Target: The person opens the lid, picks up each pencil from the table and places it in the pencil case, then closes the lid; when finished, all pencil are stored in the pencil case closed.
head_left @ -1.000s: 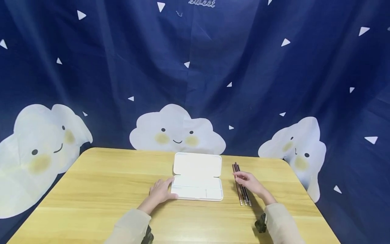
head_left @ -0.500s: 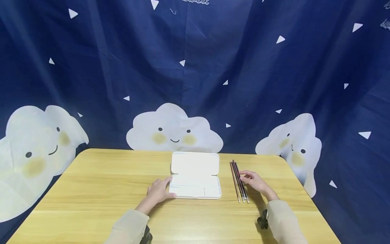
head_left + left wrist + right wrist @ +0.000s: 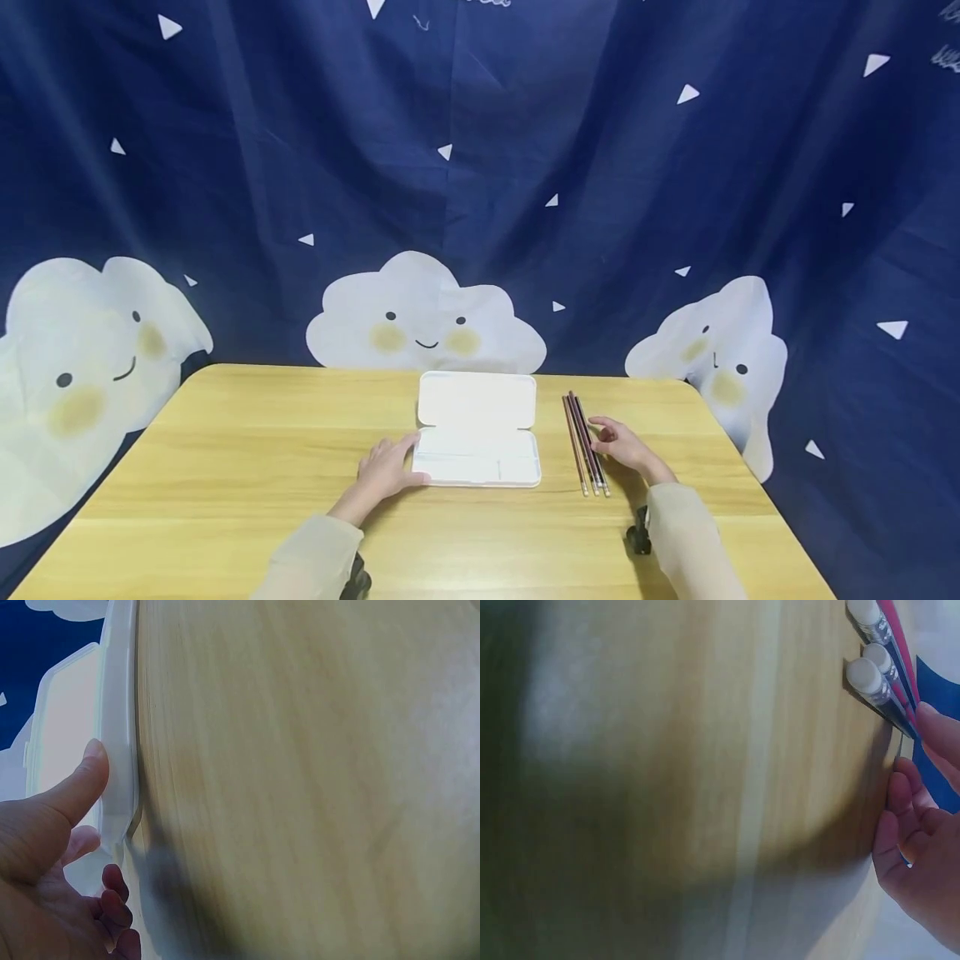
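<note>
A white pencil case [image 3: 477, 457] lies unfolded on the table, its lid [image 3: 477, 400] tipped back away from me. At its left end, my left hand [image 3: 384, 471] holds the case, thumb along the front wall and index finger near the back corner. The left wrist view shows the thumb [image 3: 79, 784] against the case's side. To the right lie dark red and black pencils [image 3: 583, 442], their white erasers [image 3: 866, 676] toward me. My right hand [image 3: 626, 443] is beside the rightmost pencil, thumb and index fingertips at it, fingers loosely bent; a firm grip is not visible.
The wooden table [image 3: 247, 450] has rounded far corners. Behind it hangs a dark blue curtain [image 3: 360, 150] with white triangles and smiling clouds. A small black camera [image 3: 639, 533] sits under the right sleeve, and another camera [image 3: 356, 577] under the left.
My right hand has shifted from over the pencils to their right side, and the left pencil now lies slightly apart. The left hand stays on the case. The head view has turned slightly right.
</note>
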A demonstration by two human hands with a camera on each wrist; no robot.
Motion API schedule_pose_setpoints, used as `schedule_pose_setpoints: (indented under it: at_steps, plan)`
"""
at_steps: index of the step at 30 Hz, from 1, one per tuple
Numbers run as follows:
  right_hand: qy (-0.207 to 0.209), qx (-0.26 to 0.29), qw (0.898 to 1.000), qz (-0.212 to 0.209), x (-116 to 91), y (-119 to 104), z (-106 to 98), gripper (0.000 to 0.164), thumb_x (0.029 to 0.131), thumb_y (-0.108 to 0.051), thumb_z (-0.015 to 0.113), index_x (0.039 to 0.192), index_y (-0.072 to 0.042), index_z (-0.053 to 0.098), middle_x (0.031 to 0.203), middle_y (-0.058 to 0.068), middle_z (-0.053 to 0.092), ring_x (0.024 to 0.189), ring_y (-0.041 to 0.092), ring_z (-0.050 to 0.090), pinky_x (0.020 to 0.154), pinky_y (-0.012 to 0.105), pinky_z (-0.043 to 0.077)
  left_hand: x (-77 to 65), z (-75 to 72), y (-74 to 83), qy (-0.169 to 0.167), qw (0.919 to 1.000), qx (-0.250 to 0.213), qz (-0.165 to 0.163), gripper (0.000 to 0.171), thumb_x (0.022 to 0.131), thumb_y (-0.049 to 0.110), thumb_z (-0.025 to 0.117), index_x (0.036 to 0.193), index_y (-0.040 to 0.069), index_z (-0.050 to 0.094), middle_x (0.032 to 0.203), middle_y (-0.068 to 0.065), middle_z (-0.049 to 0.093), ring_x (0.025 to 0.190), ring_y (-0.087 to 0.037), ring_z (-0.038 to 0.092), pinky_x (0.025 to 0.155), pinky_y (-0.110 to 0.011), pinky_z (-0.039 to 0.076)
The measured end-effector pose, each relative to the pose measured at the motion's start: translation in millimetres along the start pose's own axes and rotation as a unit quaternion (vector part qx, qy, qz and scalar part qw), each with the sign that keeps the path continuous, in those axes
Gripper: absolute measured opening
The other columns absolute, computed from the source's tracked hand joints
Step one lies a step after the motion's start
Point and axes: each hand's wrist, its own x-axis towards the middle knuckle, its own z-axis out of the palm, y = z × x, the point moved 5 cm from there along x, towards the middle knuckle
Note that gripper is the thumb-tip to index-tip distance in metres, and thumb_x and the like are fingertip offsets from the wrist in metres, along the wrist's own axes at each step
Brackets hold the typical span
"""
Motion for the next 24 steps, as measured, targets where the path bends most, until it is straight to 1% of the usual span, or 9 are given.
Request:
schedule_pose_setpoints:
  at_steps: [5, 8, 11, 16, 18, 24]
  plan:
    - [0.014, -0.017, 1.000, 0.009, 3.3, -0.1, -2.5, 0.053, 0.077, 0.004, 0.062, 0.124, 0.015, 0.041, 0.089, 0.019, 0.052, 0.081, 0.024, 0.050, 0.069, 0.032, 0.043, 2.3, -1.1, 0.3, 0.003, 1.0000, 0.000, 0.002, 0.075, 0.068, 0.037, 0.076, 0.133, 0.014, 0.047, 0.119, -0.025, 0.048, 0.105, -0.037, 0.044, 0.078, -0.051, 0.035]
    - [0.017, -0.029, 0.999, 0.016, 4.5, -0.6, -3.4, 0.054, 0.076, 0.004, 0.061, 0.124, 0.015, 0.041, 0.090, 0.019, 0.053, 0.082, 0.025, 0.051, 0.069, 0.032, 0.044, 3.0, -1.9, 0.3, 0.003, 1.0000, 0.004, 0.001, 0.075, 0.068, 0.037, 0.077, 0.133, 0.014, 0.047, 0.118, -0.025, 0.048, 0.105, -0.037, 0.044, 0.077, -0.051, 0.036]
    - [0.021, -0.028, 0.999, 0.026, 4.4, 0.1, -4.1, 0.054, 0.076, 0.005, 0.060, 0.125, 0.016, 0.040, 0.089, 0.017, 0.053, 0.080, 0.022, 0.051, 0.067, 0.031, 0.043, 3.1, -1.7, 0.5, 0.001, 1.0000, 0.009, 0.002, 0.075, 0.068, 0.037, 0.076, 0.133, 0.014, 0.047, 0.115, -0.024, 0.049, 0.103, -0.035, 0.044, 0.076, -0.049, 0.036]
    - [0.022, -0.011, 0.999, 0.045, 2.4, 1.2, -2.8, 0.056, 0.079, 0.001, 0.061, 0.127, 0.016, 0.037, 0.085, 0.014, 0.052, 0.073, 0.017, 0.049, 0.063, 0.028, 0.042, 1.9, -1.5, 0.6, -0.002, 1.0000, 0.009, 0.002, 0.074, 0.068, 0.038, 0.076, 0.132, 0.014, 0.047, 0.115, -0.022, 0.050, 0.102, -0.034, 0.044, 0.074, -0.046, 0.036]
    - [0.024, -0.016, 0.998, 0.048, 2.0, 1.3, -2.0, 0.057, 0.080, -0.001, 0.062, 0.128, 0.015, 0.037, 0.085, 0.013, 0.052, 0.072, 0.017, 0.048, 0.063, 0.028, 0.042, 0.8, -1.8, 0.8, -0.005, 0.9999, 0.009, 0.001, 0.075, 0.068, 0.038, 0.076, 0.133, 0.014, 0.047, 0.114, -0.022, 0.049, 0.102, -0.033, 0.044, 0.074, -0.045, 0.036]
    - [0.033, -0.063, 0.996, 0.048, 3.5, -0.8, -2.0, 0.055, 0.078, 0.001, 0.063, 0.126, 0.014, 0.040, 0.085, 0.014, 0.054, 0.076, 0.021, 0.049, 0.068, 0.033, 0.043, -0.3, -2.7, 1.2, -0.008, 0.9999, 0.009, 0.003, 0.075, 0.069, 0.037, 0.076, 0.133, 0.013, 0.046, 0.112, -0.022, 0.049, 0.099, -0.032, 0.044, 0.072, -0.043, 0.035]
